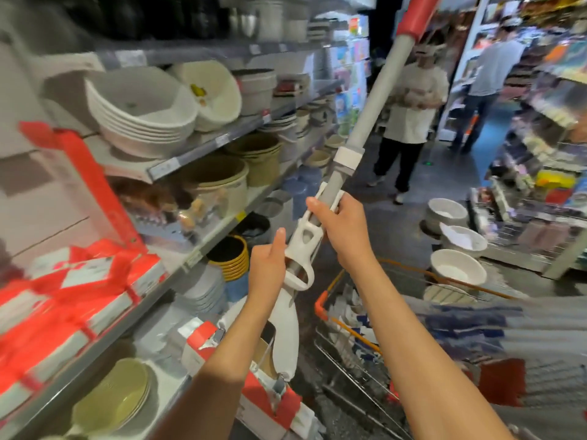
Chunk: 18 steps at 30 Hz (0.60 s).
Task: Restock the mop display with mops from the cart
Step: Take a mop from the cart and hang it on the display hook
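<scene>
Both hands grip one mop, tilted: right hand wraps the pole, left hand below holds the white wringer part. Cart underneath.

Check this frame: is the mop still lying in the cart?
No, both the left hand and right hand grip the mop, holding it tilted above the cart.

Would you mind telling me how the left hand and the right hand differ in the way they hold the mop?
The right hand grips higher, round the grey pole where the white wringer frame begins; the left hand grips lower, at the frame's loop. The left thumb sticks up along the frame; the right thumb wraps across it. Both hold the same mop, tilted, above the cart.
</scene>
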{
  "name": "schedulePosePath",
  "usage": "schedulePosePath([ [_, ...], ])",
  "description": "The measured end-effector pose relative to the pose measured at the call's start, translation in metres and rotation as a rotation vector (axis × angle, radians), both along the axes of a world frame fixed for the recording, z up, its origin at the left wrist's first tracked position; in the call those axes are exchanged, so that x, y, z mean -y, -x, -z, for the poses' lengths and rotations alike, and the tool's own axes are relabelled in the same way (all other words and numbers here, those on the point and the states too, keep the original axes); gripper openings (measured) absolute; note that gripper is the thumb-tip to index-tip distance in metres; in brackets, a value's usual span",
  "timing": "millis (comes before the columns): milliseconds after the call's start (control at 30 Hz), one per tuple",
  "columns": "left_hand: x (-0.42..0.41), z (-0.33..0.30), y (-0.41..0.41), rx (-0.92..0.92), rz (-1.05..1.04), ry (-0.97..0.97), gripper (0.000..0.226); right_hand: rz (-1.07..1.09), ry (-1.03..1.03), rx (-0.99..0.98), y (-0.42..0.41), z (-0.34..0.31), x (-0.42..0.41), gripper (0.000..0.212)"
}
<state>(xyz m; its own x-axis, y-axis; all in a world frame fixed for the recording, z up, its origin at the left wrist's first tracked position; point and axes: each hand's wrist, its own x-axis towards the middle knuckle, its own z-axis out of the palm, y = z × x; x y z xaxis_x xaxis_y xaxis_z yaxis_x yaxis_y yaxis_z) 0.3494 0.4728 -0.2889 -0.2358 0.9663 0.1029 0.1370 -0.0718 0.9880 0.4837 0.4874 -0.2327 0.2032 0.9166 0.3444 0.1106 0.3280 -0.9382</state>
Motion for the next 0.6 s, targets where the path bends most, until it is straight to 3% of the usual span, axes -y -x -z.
schedulePosePath([
  [233, 0.037, 0.006, 0.077, 0.036, -0.147, 0.038, 0.054, -0.057, 0.053, -0.053, 0.083, 0.011, 0.018, 0.012],
  [400, 0.094, 0.026, 0.129, 0.058, -0.277, -0.038, 0.025, -0.061, 0.128, -0.119, 0.138, 0.024, 0.043, 0.019],
  [500, 0.145, 0.039, 0.152, 0.089, -0.471, -0.121, 0.01, -0.071, 0.164, -0.179, 0.169, 0.034, 0.065, 0.024],
  [600, 0.19, 0.044, 0.177, 0.197, -0.615, -0.095, 0.023, -0.073, 0.221, -0.228, 0.204, 0.042, 0.094, 0.024],
])
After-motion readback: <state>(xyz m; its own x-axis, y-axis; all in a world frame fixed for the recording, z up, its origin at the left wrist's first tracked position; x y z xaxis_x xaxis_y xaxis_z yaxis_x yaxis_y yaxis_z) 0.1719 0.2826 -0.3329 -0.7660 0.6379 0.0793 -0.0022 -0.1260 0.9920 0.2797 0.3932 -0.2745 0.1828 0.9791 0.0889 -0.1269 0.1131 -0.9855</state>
